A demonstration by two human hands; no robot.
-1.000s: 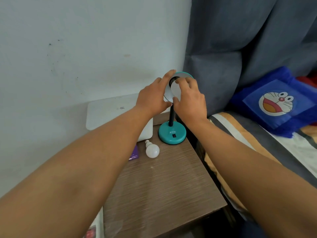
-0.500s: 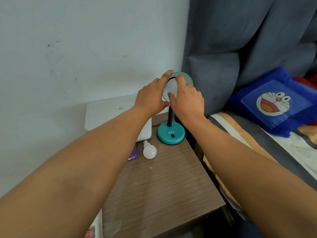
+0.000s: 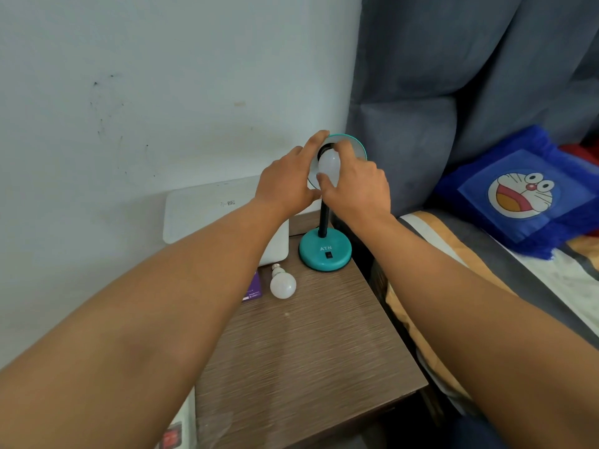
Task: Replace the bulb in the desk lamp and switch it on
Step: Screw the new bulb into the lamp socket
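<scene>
Right hand grip: closed around white bulb at lamp shade.
Left hand grip: holding shade's left rim.
Spare bulb: on desk, near-left of both.

From my feed I see a pale wall with a few dark scuffs, lit by soft, even light. A brown wood-grain bedside table stands against it. To its right, grey curtains hang in heavy folds behind a bed with striped bedding, and a blue cartoon-cat cushion lies on it.
</scene>
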